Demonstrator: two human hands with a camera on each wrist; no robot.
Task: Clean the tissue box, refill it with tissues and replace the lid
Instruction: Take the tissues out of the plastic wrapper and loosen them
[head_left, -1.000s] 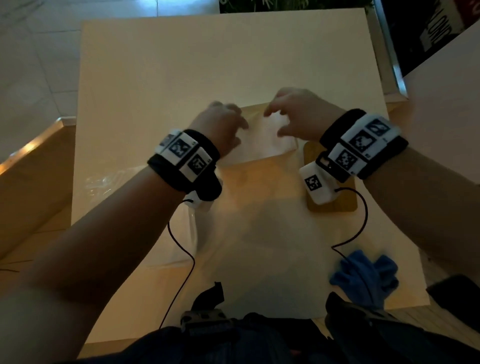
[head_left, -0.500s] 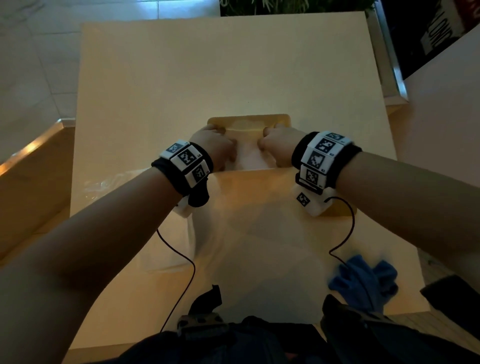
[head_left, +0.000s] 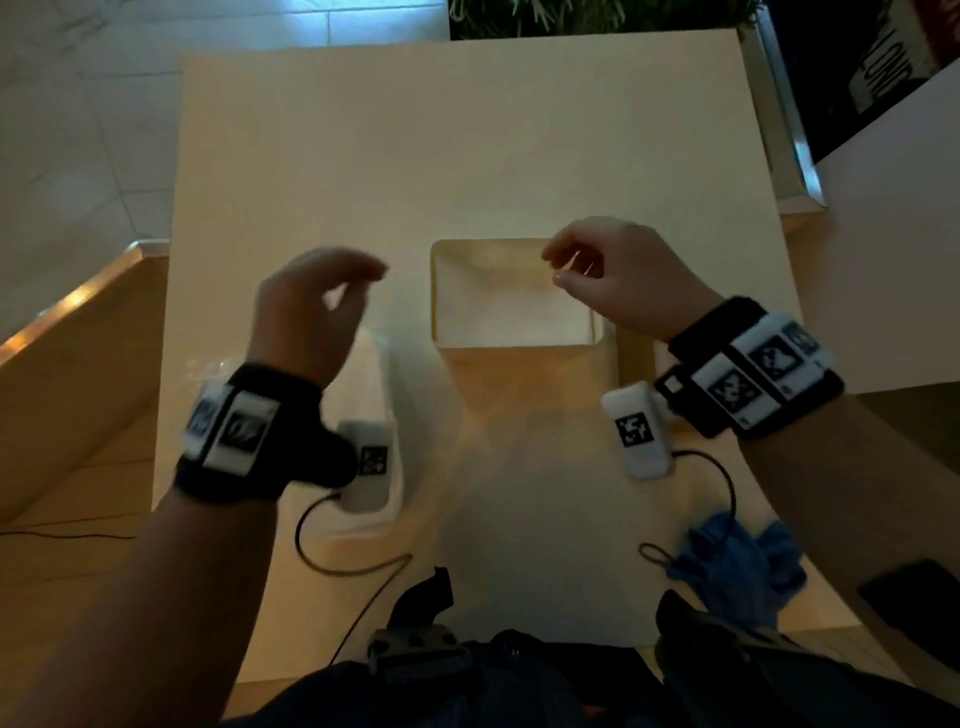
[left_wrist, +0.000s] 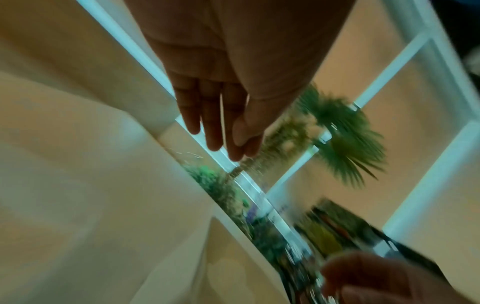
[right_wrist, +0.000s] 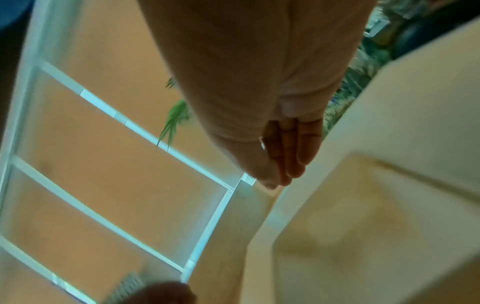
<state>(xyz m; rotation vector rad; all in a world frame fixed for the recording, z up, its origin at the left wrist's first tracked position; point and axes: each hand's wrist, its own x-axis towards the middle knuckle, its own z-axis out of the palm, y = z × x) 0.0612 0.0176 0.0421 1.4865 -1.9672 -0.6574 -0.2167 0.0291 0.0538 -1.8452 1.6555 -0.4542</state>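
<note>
1. The tissue box stands open-topped at the middle of the counter, its wooden front wall facing you. A pale stack of tissues fills the opening nearly to the rim.
2. Half a second ago both of your hands were down in that opening, pressing on the tissues. Now both are up and apart, so the pressing-in looks finished.
3. Your right hand hovers over the far right corner of the box. Its fingers are loosely curled and hold nothing that shows.
4. Your left hand has swung out to the left of the box, clear of it. It is blurred with motion, thumb and fingers bent toward each other around empty air.
5. The wrist views agree: each shows relaxed fingers with nothing between them.
6. Judging from this, the refill is done and only the lid remains. A flat wooden piece shows just to the right of the box, under your right wrist. That is probably the lid, though most of it is hidden.
7. A clear plastic wrapper lies on the counter to the left, beneath your left arm.
8. A blue cloth sits at the near right edge, well apart from the box.
</note>
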